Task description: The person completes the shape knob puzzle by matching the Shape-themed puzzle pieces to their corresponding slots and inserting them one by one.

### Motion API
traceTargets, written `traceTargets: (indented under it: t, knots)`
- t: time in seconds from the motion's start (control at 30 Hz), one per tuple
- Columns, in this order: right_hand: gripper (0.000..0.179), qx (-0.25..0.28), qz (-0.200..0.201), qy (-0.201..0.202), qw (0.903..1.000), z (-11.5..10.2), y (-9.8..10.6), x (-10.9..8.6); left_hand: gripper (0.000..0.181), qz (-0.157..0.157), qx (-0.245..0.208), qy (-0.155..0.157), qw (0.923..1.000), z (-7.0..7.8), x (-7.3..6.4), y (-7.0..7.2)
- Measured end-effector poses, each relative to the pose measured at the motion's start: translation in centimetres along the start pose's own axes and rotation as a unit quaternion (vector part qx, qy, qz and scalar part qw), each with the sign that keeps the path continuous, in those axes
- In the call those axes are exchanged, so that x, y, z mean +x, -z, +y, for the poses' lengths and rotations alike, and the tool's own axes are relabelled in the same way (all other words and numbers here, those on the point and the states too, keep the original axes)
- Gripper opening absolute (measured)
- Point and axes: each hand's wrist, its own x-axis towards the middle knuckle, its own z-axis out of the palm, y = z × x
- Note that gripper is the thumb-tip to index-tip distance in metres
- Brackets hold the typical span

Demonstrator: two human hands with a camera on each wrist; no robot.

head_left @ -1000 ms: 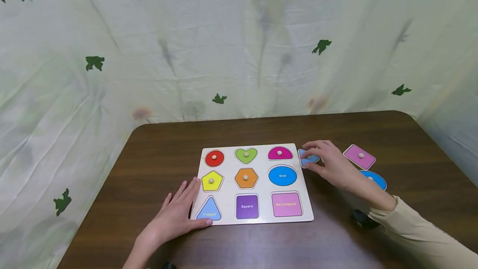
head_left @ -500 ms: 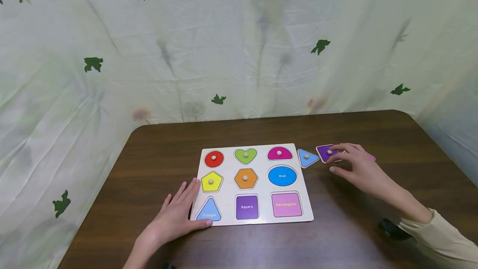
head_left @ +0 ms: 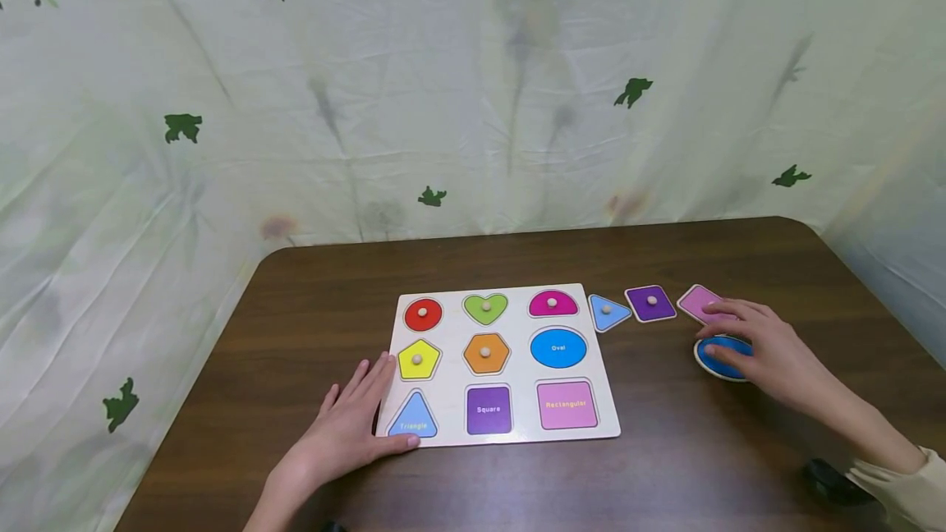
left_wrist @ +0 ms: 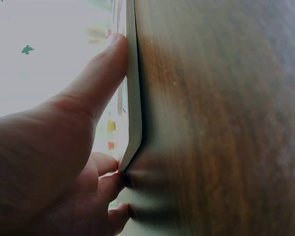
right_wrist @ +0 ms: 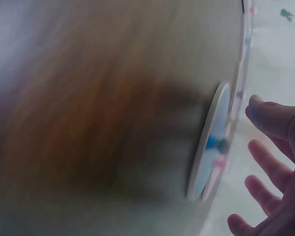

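A white puzzle board (head_left: 451, 384) lies on the table. My left hand (head_left: 343, 425) rests at its left front corner, the thumb (left_wrist: 105, 61) on the front edge and the fingers stretched along the left side. My right hand (head_left: 776, 347) hovers over a blue oval piece (head_left: 717, 361) and overlaps a pink rectangle piece (head_left: 695, 302) behind it. In the right wrist view its fingers are spread, apart from the oval's knob (right_wrist: 222, 144). A blue triangle piece (head_left: 613, 314) and a purple square piece (head_left: 641, 308) lie to the left of that hand.
Knobbed pieces such as a red circle (head_left: 414, 320), a green heart (head_left: 486, 317) and an orange hexagon (head_left: 476, 361) sit in the board. Triangle, square, rectangle and oval spots show printed names. A pale leaf-patterned curtain (head_left: 443, 105) hangs behind the brown table (head_left: 665, 474).
My right hand has moved right, from the triangle piece past the purple square to the oval and rectangle. Triangle and square now show uncovered. The left hand has stayed at the board.
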Motion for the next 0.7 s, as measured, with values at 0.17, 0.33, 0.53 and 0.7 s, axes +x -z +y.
traceTargets:
  t: [0.17, 0.33, 0.53, 0.7]
  knots:
    - [0.026, -0.025, -0.02, -0.036, 0.9988, 1.3, 0.4, -1.3, 0.117, -0.003, 0.001, 0.001, 1.0, 0.0, 0.0, -0.1]
    - [0.026, -0.026, -0.027, -0.063, 0.9973, 1.9, 0.4, -2.0, 0.117, -0.002, 0.003, 0.001, 1.0, 0.0, -0.1, 0.0]
    - [0.028, -0.013, -0.03, -0.071, 0.9969, 2.3, 0.4, -2.2, 0.117, -0.002, 0.003, 0.002, 1.0, 0.1, -0.1, 0.0]
    - [0.027, -0.01, -0.021, -0.063, 0.9977, 2.2, 0.3, -2.3, 0.117, 0.0, 0.004, 0.001, 1.0, 0.1, -0.1, 0.0]
